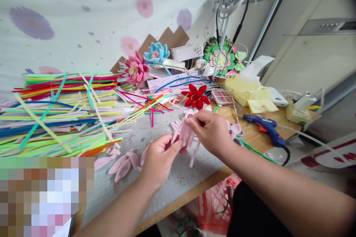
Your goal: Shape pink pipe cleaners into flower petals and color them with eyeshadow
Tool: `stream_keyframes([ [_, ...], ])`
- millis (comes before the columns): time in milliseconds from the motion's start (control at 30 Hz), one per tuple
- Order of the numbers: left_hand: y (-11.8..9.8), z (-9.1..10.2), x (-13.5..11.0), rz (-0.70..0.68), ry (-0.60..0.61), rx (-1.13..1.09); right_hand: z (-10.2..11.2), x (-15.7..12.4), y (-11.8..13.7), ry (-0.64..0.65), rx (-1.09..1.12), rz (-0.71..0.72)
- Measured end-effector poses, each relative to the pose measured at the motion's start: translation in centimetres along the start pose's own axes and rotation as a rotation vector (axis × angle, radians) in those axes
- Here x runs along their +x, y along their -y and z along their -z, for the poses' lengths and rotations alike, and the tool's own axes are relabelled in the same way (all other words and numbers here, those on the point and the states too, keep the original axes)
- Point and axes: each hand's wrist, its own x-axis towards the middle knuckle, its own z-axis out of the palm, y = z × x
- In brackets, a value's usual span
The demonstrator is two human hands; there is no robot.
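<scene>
Between my two hands is a bundle of pale pink pipe cleaners (pixel 187 133), bent into petal-like loops. My left hand (pixel 162 155) pinches its lower left side between thumb and fingers. From the upper right, my right hand (pixel 210 129) grips the top of the same bundle, and one loose end hangs below. Several finished pink pipe-cleaner petals (pixel 124 168) lie on the grey mat (pixel 111 196) left of my left hand. Just beyond the bundle sits a red pipe-cleaner flower (pixel 195 96). More pink petals (pixel 234 129) show partly behind my right hand.
Piles of coloured pipe cleaners (pixel 63 118) cover the left side. A pink flower (pixel 137 68) and a blue flower (pixel 156 53) stand at the back. On the right lie a blue glue gun (pixel 267 127) and yellow plastic packaging (pixel 244 90). A red basket (pixel 214 203) is below the table edge.
</scene>
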Motion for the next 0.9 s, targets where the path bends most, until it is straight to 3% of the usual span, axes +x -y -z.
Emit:
stream_keyframes([
  [233,0.0,-0.2,0.1,0.076,-0.013,0.07,0.0,-0.7,0.4,-0.011,-0.02,0.087],
  [367,-0.1,-0.2,0.3,0.134,-0.008,-0.031,-0.1,-0.9,0.8,-0.021,-0.037,0.174],
  [600,-0.5,0.2,0.2,0.042,0.084,-0.174,-0.2,0.1,0.5,0.063,0.065,-0.006],
  [767,-0.7,-0.4,0.1,0.13,0.066,-0.181,-0.4,0.0,0.3,0.09,0.088,-0.038],
  [900,-0.3,-0.3,0.2,0.088,0.054,-0.13,-0.5,-0.2,0.1,0.076,0.062,-0.033],
])
